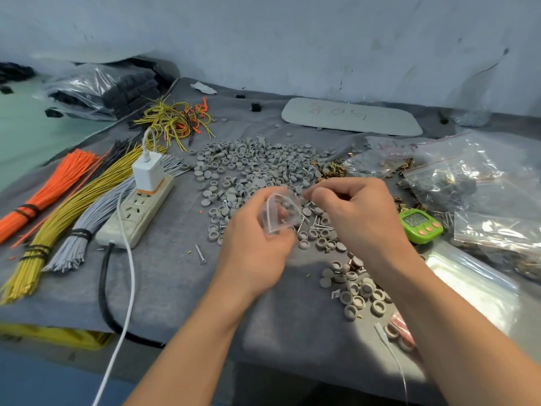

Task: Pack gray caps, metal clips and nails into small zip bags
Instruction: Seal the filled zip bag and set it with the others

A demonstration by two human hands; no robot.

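Observation:
A wide heap of gray caps (251,162) covers the middle of the gray cloth. Brass-coloured metal clips (332,168) lie at the heap's right edge. Loose nails (317,225) lie just under my hands. My left hand (257,244) grips a small clear zip bag (279,212) with its mouth held open; gray caps show inside it. My right hand (354,212) hovers at the bag's mouth with thumb and forefinger pinched together on something too small to name.
Left: bundled orange, yellow and gray wires (58,212), and a power strip (137,213) with a white charger. Right: a green timer (420,225), filled plastic bags (462,177) and a sheet of clear plastic (474,282). A white tray (351,117) lies at the back.

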